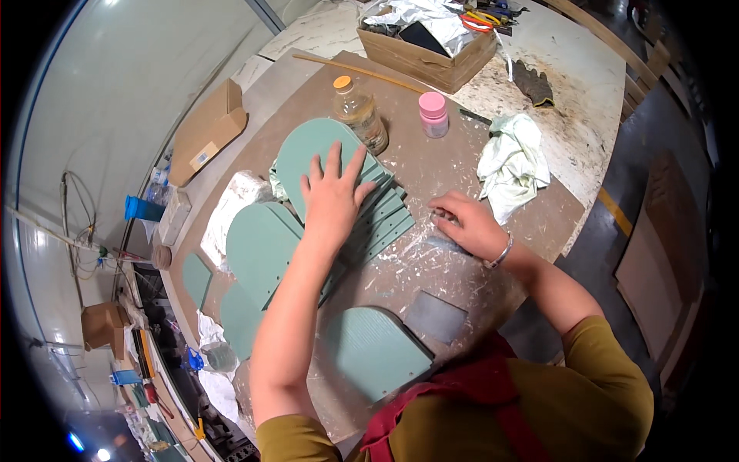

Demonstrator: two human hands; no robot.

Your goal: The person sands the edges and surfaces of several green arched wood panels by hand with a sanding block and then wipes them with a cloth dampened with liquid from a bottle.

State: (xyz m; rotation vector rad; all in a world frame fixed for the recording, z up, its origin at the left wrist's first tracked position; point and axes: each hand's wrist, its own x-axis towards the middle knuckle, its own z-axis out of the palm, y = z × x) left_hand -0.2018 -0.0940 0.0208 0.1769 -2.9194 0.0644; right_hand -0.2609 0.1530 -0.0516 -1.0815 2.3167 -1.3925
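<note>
My left hand (336, 194) lies with fingers spread on the top panel of a stack of green round-ended panels (302, 146). Their lower edges are fanned out in steps and show small holes. To the right, my right hand (471, 225) hovers over the table with curled fingers; whatever they may hold is too hidden to make out. A second pile of green panels (260, 245) sits left of my left forearm, partly covered by it. Closest to my body is a single green panel (373, 350), beside a grey rectangular sheet (437, 314).
Behind the stack stand a clear bottle with an orange cap (359, 114) and a pink jar (433, 115). A crumpled white cloth (514, 165) is at right. Farther back are a cardboard box (427, 54) of rags and tools and a dark glove (533, 83).
</note>
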